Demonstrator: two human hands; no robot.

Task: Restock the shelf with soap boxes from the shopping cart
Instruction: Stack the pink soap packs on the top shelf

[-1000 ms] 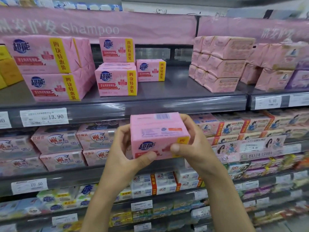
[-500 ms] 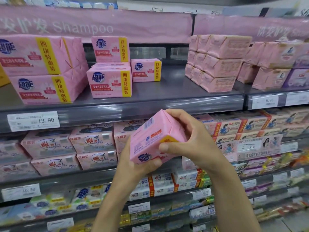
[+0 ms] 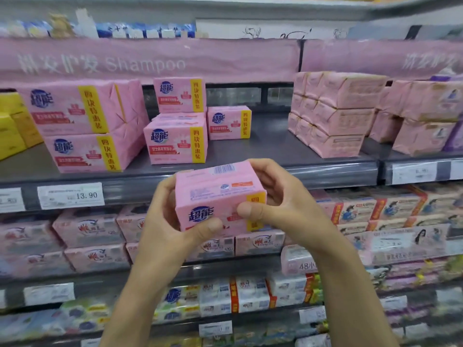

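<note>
Tilted a moment ago, the pink paper-wrapped soap box point(image 3: 220, 196) is now level, gripped by the left hand point(image 3: 165, 221) and right hand point(image 3: 283, 204) just below the grey metal shelf point(image 3: 263, 146). Matching stacked pink boxes point(image 3: 175, 144) already stand there; this one is not yet placed.

Up top, the banner point(image 3: 150, 61) reads "Shampoo"; price tag point(image 3: 71, 195) says 13.90; nearest box point(image 3: 218, 196) and shelf boxes point(image 3: 175, 144) show 超能.

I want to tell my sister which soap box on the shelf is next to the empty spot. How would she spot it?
Look at the grey shelf under the pink Shampoo banner. Just right of the middle pile of pink boxes, set back, stands one pink soap box. It is the rightmost yellow-striped box there, beside the bare gap.
</note>
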